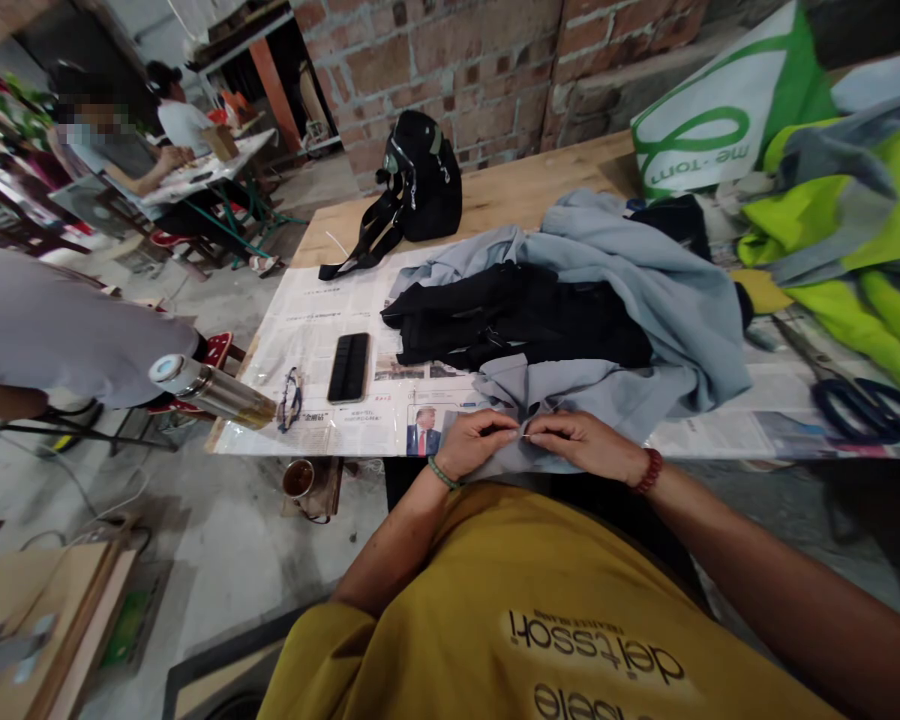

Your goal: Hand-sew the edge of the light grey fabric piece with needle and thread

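Observation:
At the table's near edge, my left hand (pixel 480 440) is closed in a pinch on a fold of the light grey garment (pixel 671 320). Close beside it, my right hand (pixel 589 444) pinches a thin, pale, needle-like sliver (pixel 526 435) that points toward the left fingertips. Any thread is too fine to make out. The grey cloth spreads from under both hands across the table, and a crumpled black garment (pixel 525 315) lies on top of it. Part of the cloth hangs over the edge between my hands and my body.
Newspaper covers the table (pixel 570 165). To the left stand a steel flask (pixel 214 390), glasses (pixel 291 398) and a phone (pixel 349 368); behind is a black bag (pixel 424 175). Large scissors (pixel 855 395), neon clothing (pixel 862 250) and a green-white bag (pixel 720 110) lie right. A person (pixel 75 325) sits left.

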Motion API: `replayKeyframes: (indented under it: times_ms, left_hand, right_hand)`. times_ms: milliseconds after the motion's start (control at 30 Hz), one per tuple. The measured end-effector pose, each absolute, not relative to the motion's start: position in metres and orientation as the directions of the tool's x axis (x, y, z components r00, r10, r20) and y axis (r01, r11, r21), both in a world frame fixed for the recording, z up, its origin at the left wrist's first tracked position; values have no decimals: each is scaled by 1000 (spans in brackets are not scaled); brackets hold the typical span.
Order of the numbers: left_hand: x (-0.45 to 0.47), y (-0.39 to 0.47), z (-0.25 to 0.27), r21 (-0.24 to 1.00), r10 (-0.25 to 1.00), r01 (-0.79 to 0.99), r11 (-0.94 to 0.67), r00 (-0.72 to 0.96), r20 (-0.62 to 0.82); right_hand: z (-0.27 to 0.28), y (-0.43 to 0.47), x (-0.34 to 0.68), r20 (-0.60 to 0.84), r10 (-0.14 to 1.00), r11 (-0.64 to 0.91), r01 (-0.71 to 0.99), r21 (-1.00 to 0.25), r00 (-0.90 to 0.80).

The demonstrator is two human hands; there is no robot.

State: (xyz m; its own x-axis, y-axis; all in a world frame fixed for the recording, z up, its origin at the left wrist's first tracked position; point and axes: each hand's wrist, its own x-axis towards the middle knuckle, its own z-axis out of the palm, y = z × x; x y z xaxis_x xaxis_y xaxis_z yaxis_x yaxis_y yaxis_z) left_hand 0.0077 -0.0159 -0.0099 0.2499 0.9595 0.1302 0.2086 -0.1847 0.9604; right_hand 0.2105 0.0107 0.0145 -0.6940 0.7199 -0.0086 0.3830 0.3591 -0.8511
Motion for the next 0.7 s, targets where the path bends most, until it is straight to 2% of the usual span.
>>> replayKeyframes:
  times_ms: [233, 467, 700]
  left_hand:
    - [5, -16, -12, 974, 961, 181, -135, 262, 84]
    - [-2, -16, -12, 996, 933, 56, -76, 355, 52]
    - [1, -16, -15, 998, 952, -21, -64, 299, 68]
  right_hand:
    - [19, 12, 211, -70, 696, 283, 363, -888, -714]
    - [17, 16, 212, -241, 657, 85, 387, -918, -715]
    - [21, 16, 206, -217, 655, 70, 344, -936, -724]
